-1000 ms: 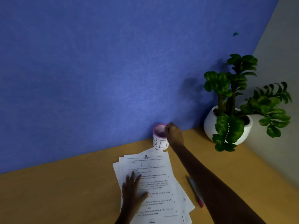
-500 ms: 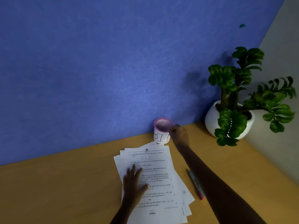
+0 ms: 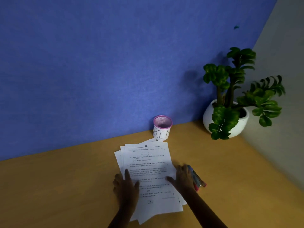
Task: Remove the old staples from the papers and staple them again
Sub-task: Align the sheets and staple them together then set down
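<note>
A loose stack of printed white papers (image 3: 148, 163) lies on the wooden desk (image 3: 65, 186), its sheets fanned slightly out of line. My left hand (image 3: 126, 185) rests flat on the stack's left edge with fingers spread. My right hand (image 3: 182, 178) lies flat on the stack's right edge, fingers apart, holding nothing. Just right of that hand a pink and blue stapler (image 3: 197, 178) lies on the desk, touching or nearly touching the hand. No staple is visible in the papers.
A pink-rimmed mesh cup labelled BIN (image 3: 162, 128) stands against the blue wall behind the papers. A white pot with a green plant (image 3: 225, 116) sits in the right corner by the grey wall.
My right hand has drawn back from the bin cup to the right edge of the papers beside the stapler. My left hand stays on the stack. The view has tilted slightly.
</note>
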Demonstrator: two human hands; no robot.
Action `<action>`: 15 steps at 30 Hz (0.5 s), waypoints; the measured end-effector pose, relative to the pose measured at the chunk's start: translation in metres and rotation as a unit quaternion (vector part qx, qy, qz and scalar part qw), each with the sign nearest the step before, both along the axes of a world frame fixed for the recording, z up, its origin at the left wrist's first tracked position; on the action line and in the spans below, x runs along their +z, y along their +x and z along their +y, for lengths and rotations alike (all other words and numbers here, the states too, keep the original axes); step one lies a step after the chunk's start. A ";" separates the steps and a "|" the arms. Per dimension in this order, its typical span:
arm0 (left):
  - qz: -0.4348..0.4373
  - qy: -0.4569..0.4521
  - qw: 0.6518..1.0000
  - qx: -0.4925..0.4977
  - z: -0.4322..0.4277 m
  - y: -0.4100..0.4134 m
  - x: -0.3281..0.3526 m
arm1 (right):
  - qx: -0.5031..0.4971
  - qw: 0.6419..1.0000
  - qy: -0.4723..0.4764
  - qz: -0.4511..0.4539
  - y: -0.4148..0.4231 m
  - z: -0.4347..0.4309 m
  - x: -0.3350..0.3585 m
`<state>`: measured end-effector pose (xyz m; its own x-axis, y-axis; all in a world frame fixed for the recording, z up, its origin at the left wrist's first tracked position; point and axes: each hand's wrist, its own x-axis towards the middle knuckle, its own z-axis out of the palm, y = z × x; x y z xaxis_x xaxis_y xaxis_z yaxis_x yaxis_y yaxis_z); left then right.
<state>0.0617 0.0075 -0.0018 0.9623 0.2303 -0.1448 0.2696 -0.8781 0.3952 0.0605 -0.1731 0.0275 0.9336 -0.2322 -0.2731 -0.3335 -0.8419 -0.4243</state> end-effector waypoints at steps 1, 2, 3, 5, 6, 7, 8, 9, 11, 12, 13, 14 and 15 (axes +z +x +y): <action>0.021 0.005 1.000 0.004 -0.001 -0.004 0.000 | 0.003 1.000 -0.004 0.001 -0.002 0.001 0.000; 0.035 0.007 0.999 0.007 -0.002 -0.008 0.000 | 0.004 1.000 -0.008 0.002 -0.004 0.001 -0.001; 0.044 0.001 0.999 0.013 -0.004 -0.011 0.001 | 0.006 1.000 -0.010 0.003 -0.006 0.002 -0.001; 0.052 -0.031 0.998 0.028 -0.006 -0.015 0.006 | 0.007 1.000 -0.014 0.007 -0.010 0.001 -0.001; 0.053 -0.050 0.997 0.037 -0.008 -0.015 0.009 | 0.006 1.000 -0.017 0.010 -0.011 0.001 -0.001; 0.053 -0.069 0.995 0.046 -0.009 -0.016 0.012 | 0.002 1.000 -0.019 0.014 -0.012 0.000 -0.001; 0.055 -0.088 0.993 0.053 -0.010 -0.017 0.015 | -0.002 1.000 -0.019 0.019 -0.014 0.000 -0.001; 0.058 -0.106 0.991 0.058 -0.011 -0.018 0.017 | -0.006 1.000 -0.016 0.023 -0.015 0.000 -0.001; 0.064 -0.146 0.984 0.073 -0.012 -0.018 0.021 | -0.026 0.999 0.021 0.028 -0.017 0.001 -0.003; 0.065 -0.166 0.980 0.082 -0.011 -0.018 0.022 | -0.044 0.997 0.057 0.030 -0.018 0.001 -0.005; 0.064 -0.185 0.977 0.089 -0.010 -0.019 0.024 | -0.064 0.993 0.096 0.030 -0.020 0.000 -0.006; 0.062 -0.202 0.973 0.096 -0.009 -0.019 0.025 | -0.083 0.987 0.132 0.033 -0.021 -0.002 -0.008; 0.062 -0.218 0.969 0.102 -0.007 -0.019 0.026 | -0.102 0.980 0.165 0.036 -0.023 -0.005 -0.008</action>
